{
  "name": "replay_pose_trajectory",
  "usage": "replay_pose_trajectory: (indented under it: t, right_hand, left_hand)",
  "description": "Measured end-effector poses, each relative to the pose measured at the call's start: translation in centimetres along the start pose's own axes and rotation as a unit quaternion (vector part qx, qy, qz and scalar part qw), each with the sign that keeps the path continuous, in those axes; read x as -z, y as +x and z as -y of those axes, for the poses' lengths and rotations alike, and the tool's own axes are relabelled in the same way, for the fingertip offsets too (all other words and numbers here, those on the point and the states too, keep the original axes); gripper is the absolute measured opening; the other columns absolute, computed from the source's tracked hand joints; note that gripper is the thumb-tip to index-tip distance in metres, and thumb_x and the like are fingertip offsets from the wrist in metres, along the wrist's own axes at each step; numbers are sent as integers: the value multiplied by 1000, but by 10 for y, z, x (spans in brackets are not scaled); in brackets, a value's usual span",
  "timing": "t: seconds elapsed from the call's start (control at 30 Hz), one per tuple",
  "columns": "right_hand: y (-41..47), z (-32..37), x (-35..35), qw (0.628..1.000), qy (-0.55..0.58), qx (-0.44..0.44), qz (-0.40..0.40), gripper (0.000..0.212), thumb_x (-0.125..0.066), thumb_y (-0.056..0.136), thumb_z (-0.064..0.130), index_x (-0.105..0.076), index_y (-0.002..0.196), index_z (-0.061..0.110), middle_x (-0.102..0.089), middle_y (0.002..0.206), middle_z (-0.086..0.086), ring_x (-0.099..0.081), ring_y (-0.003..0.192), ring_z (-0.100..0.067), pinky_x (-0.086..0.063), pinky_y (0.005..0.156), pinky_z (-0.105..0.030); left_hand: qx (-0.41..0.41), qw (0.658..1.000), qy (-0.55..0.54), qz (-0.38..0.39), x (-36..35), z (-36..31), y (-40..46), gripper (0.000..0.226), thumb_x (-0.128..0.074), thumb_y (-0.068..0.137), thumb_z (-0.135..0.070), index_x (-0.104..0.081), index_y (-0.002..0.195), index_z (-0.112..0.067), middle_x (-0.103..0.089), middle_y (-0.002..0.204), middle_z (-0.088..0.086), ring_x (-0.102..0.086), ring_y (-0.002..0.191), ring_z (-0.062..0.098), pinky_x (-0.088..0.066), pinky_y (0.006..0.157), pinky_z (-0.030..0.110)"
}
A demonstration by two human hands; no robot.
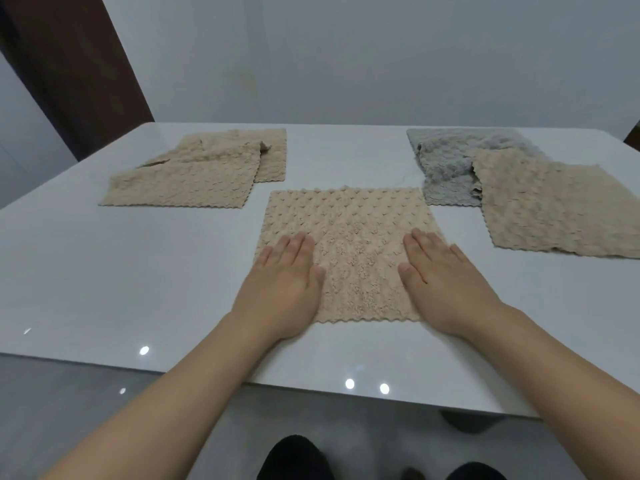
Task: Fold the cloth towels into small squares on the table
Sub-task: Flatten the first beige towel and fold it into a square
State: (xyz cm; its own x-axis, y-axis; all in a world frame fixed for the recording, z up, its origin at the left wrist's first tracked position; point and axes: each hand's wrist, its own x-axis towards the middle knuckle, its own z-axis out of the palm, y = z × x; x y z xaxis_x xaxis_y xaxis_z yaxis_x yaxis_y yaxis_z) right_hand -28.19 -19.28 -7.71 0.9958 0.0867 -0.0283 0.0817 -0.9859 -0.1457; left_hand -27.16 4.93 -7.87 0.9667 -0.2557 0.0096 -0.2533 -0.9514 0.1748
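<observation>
Nearest the viewer, below the glossy white table [104, 271], dark shoes show at the bottom of the view on a grey floor. Just past the table's near edge lies the beige, bumpy-textured square cloth towel [349, 251], spread flat in a single layer as far as can be told, its zigzag hem running parallel to that edge. Both bare hands lie on it with straight fingers, flat and gripping nothing: the left hand [287, 282] presses the towel's left side, the right hand [440, 278] its right side, palms down, fingertips pointing away from the person, thumbs turned inward toward each other. The towel is roughly as wide as it is deep, so it has no strong long axis; what matters for the coming move is that each hand sits over its own side edge with the near corners hidden under the heels of the palms, and the far edge well ahead of the fingertips. This looks like smoothing before a first fold, and either a side-over-side or a near-to-far fold seems equally in reach, neither hand being closer. Farther back on the left rests a pile of beige textured towels [194, 174], loosely doubled over and overlapping, not yet small squares. Farther back on the right a grey fluffy towel [446, 168] lies rumpled, partly covered by another beige towel [554, 209] spread over its right side. Behind the table stand a pale wall and, at far left, a dark brown panel [76, 64].
</observation>
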Motion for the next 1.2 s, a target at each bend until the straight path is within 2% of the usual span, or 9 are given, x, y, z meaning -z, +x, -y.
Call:
replay_pose_trajectory:
  t: [0.17, 0.3, 0.43, 0.5, 0.57, 0.67, 0.9, 1.03, 1.2]
  right_hand:
    - [-16, -24, 4, 999, -6, -41, 19, 60, -8, 101, 43, 3, 155, 19, 8, 162, 3, 8, 148, -13, 5, 120, -36]
    - [-12, -28, 21, 996, -16, -54, 64, 61, -10, 102, 44, 3, 155, 17, 10, 162, -1, 9, 148, -17, 6, 119, -40]
    - [5, 11, 36, 998, 49, -11, -43, 58, -18, 104, 38, -6, 154, 12, 4, 162, -4, 5, 149, -18, 3, 120, -38]
    - [11, 35, 30, 996, 70, 16, -55, 57, -19, 104, 37, -9, 155, 13, 0, 162, -3, 1, 149, -18, 0, 120, -40]
    - [17, 45, 14, 997, 77, 5, -32, 57, -18, 103, 39, -10, 155, 15, -2, 162, -2, -2, 149, -20, -1, 120, -43]
    - [20, 39, -5, 999, 39, -19, -23, 58, -14, 102, 41, -9, 155, 17, -2, 162, 2, 0, 149, -17, 1, 120, -43]
    - [11, 13, -1, 1000, 10, -28, -8, 58, -10, 101, 42, -3, 155, 20, 4, 162, 5, 5, 148, -12, 4, 120, -38]
    - [4, -8, 3, 997, 0, -79, 4, 60, -9, 101, 40, -1, 155, 14, 5, 162, -1, 6, 148, -16, 6, 120, -39]
    - [2, -18, 16, 993, -14, -118, 27, 62, -10, 102, 39, -2, 154, 8, 5, 162, -8, 5, 149, -22, 4, 120, -41]
  left_hand:
    - [37, 999, -6, 22, 7, 28, -12, 61, -11, 104, -45, 1, 159, -19, 6, 166, -4, 8, 152, 13, 5, 123, 35]
    - [61, 997, 42, 34, 19, 32, -8, 64, -9, 104, -45, 1, 158, -14, 6, 166, 1, 9, 152, 18, 8, 122, 42]
    - [-1, 999, -20, -42, 22, -20, 10, 62, -20, 106, -38, -4, 158, -9, -1, 166, 7, 2, 153, 23, 1, 123, 43]
    - [-40, 997, -57, -21, 13, -41, 15, 62, -23, 106, -37, -3, 158, -10, -1, 166, 7, 1, 153, 23, 0, 124, 41]
    - [-51, 998, -48, 9, 0, -44, 18, 62, -21, 106, -40, -3, 158, -13, 0, 167, 3, 2, 153, 18, 2, 123, 39]
    - [-35, 999, -7, 4, -7, -35, 19, 61, -17, 105, -44, -5, 159, -18, 0, 167, -3, 3, 152, 14, 3, 123, 38]
    - [9, 1000, -4, 14, 1, 11, 6, 61, -12, 105, -45, -2, 159, -18, 4, 166, -4, 8, 151, 10, 6, 122, 31]
    - [10, 999, -14, 27, 4, 36, -1, 63, -12, 104, -48, -1, 159, -19, 6, 166, -5, 10, 151, 8, 6, 122, 30]
    - [13, 998, 5, 56, 15, 37, 0, 64, -12, 104, -48, 0, 159, -17, 7, 166, -3, 12, 151, 11, 11, 121, 35]
